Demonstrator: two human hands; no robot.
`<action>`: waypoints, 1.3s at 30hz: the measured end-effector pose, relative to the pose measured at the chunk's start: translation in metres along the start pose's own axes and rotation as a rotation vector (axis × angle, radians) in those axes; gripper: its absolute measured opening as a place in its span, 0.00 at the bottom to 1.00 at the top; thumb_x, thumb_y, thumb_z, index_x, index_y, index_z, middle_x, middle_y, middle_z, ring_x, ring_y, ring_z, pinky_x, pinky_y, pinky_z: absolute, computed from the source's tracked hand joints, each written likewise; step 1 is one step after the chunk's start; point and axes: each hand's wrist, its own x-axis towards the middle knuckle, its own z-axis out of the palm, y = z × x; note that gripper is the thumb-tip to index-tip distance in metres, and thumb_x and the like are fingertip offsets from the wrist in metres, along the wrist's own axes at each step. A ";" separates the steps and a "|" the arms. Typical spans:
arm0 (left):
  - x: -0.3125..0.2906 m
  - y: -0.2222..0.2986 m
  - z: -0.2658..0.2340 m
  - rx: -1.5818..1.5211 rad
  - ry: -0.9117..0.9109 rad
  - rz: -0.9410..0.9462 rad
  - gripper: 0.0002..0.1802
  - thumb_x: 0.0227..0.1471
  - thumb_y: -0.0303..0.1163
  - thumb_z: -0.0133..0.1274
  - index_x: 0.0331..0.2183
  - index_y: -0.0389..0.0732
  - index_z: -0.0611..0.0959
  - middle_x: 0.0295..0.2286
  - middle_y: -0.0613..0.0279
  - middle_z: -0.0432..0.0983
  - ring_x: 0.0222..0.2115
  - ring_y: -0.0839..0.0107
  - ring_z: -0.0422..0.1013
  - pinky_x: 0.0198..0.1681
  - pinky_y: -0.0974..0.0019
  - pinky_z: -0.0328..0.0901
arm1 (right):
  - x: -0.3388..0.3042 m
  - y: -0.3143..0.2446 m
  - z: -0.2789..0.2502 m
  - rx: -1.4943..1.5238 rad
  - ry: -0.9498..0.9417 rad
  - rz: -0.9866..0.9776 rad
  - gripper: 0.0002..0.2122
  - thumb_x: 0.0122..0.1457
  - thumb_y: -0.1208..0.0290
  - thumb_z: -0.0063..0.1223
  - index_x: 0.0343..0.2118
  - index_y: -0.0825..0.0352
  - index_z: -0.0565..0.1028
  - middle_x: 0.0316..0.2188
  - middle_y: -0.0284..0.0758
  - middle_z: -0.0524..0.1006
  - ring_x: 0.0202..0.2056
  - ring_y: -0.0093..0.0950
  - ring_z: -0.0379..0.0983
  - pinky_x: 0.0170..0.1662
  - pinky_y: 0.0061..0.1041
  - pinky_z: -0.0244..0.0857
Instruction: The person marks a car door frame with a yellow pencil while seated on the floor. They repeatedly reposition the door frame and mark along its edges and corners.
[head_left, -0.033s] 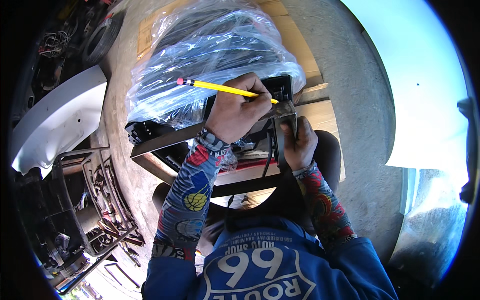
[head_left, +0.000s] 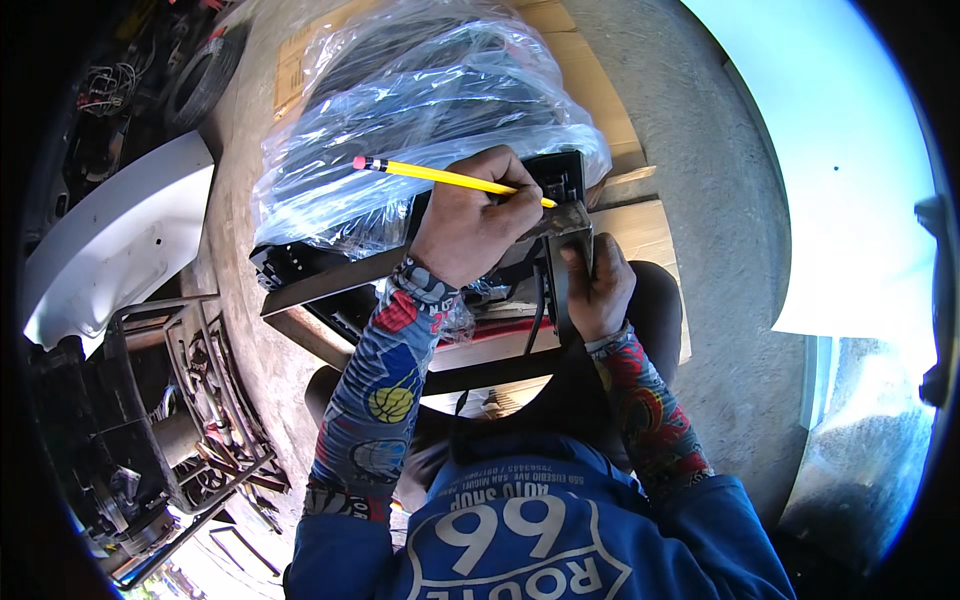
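My left hand [head_left: 475,215] is closed around a yellow pencil [head_left: 410,171] with a pink eraser. The eraser end points left, and the tip is close to the corner of a dark, rectangular flat-bar metal frame [head_left: 325,281]. My right hand [head_left: 598,287] grips the right side bar of that frame, thumb on top. Behind and under the frame lies a large dark, ribbed thing in clear plastic wrap [head_left: 430,110], with black parts uncovered along its near edge. Its exact kind is hard to make out. Part of the frame's far bar is hidden behind my left hand.
Cardboard [head_left: 600,95] lies under the wrapped thing on the concrete floor [head_left: 705,200]. On the left are a white curved panel [head_left: 125,235], a tire [head_left: 207,80] and rusty metal frames [head_left: 215,390]. A large white panel [head_left: 850,170] stands at the right.
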 end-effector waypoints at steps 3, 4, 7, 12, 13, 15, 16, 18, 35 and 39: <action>0.004 0.000 -0.002 0.010 -0.011 0.019 0.05 0.56 0.24 0.54 0.28 0.37 0.75 0.22 0.63 0.75 0.20 0.84 0.67 0.22 0.77 0.63 | 0.002 0.002 0.002 0.004 0.000 -0.002 0.07 0.56 0.77 0.59 0.37 0.68 0.74 0.29 0.46 0.76 0.31 0.52 0.75 0.31 0.39 0.69; 0.004 0.000 -0.002 0.011 -0.015 0.020 0.06 0.56 0.24 0.54 0.28 0.37 0.75 0.22 0.63 0.75 0.20 0.84 0.67 0.22 0.77 0.62 | 0.002 0.003 0.002 0.005 -0.006 0.005 0.07 0.56 0.77 0.59 0.36 0.68 0.74 0.29 0.46 0.76 0.30 0.52 0.74 0.31 0.39 0.69; 0.003 0.000 -0.005 -0.029 -0.056 0.058 0.06 0.56 0.24 0.53 0.28 0.36 0.75 0.21 0.63 0.75 0.19 0.84 0.66 0.21 0.77 0.62 | 0.001 0.005 0.003 -0.002 -0.003 0.017 0.07 0.55 0.77 0.60 0.34 0.68 0.72 0.28 0.46 0.75 0.30 0.52 0.74 0.31 0.39 0.69; 0.004 0.000 -0.005 -0.060 -0.064 0.079 0.06 0.56 0.23 0.52 0.27 0.36 0.74 0.21 0.64 0.74 0.19 0.85 0.66 0.21 0.78 0.61 | 0.000 0.008 0.004 0.009 -0.004 0.011 0.07 0.55 0.76 0.60 0.32 0.67 0.71 0.26 0.46 0.73 0.28 0.52 0.72 0.29 0.40 0.67; 0.004 0.000 -0.003 -0.039 -0.050 0.073 0.06 0.56 0.23 0.53 0.27 0.36 0.74 0.21 0.64 0.74 0.19 0.85 0.66 0.21 0.78 0.61 | 0.000 0.008 0.004 -0.005 -0.006 0.011 0.07 0.55 0.76 0.60 0.32 0.67 0.71 0.26 0.46 0.73 0.28 0.52 0.72 0.29 0.40 0.66; 0.004 0.000 -0.001 -0.021 -0.026 0.046 0.06 0.56 0.23 0.53 0.27 0.36 0.74 0.21 0.64 0.74 0.19 0.84 0.66 0.21 0.78 0.61 | 0.000 0.008 0.004 -0.009 -0.007 0.031 0.07 0.55 0.76 0.60 0.31 0.67 0.71 0.26 0.46 0.73 0.28 0.52 0.72 0.29 0.41 0.66; 0.004 0.001 -0.001 -0.026 -0.017 0.026 0.06 0.56 0.23 0.53 0.27 0.36 0.74 0.21 0.64 0.74 0.19 0.84 0.67 0.22 0.77 0.62 | 0.000 0.007 0.004 -0.018 -0.007 0.036 0.07 0.55 0.76 0.60 0.31 0.67 0.71 0.26 0.46 0.73 0.28 0.52 0.72 0.29 0.41 0.66; 0.003 0.001 -0.001 -0.005 -0.017 0.043 0.06 0.55 0.22 0.54 0.27 0.36 0.75 0.21 0.64 0.75 0.20 0.84 0.67 0.23 0.77 0.62 | 0.000 0.007 0.003 -0.014 -0.010 0.044 0.07 0.55 0.76 0.60 0.31 0.67 0.71 0.26 0.46 0.73 0.28 0.52 0.72 0.29 0.41 0.66; 0.001 -0.002 0.000 -0.039 0.051 -0.002 0.06 0.59 0.26 0.52 0.29 0.37 0.74 0.22 0.61 0.75 0.18 0.84 0.65 0.19 0.77 0.60 | 0.001 0.007 0.002 0.001 -0.019 0.025 0.07 0.54 0.77 0.60 0.32 0.67 0.72 0.26 0.46 0.74 0.29 0.51 0.72 0.30 0.40 0.66; 0.000 0.001 0.000 -0.076 0.078 -0.029 0.06 0.59 0.25 0.52 0.29 0.37 0.74 0.22 0.61 0.75 0.16 0.85 0.63 0.17 0.78 0.58 | 0.001 0.009 0.002 -0.010 -0.022 0.009 0.07 0.54 0.77 0.61 0.32 0.67 0.72 0.26 0.46 0.73 0.29 0.51 0.72 0.30 0.40 0.67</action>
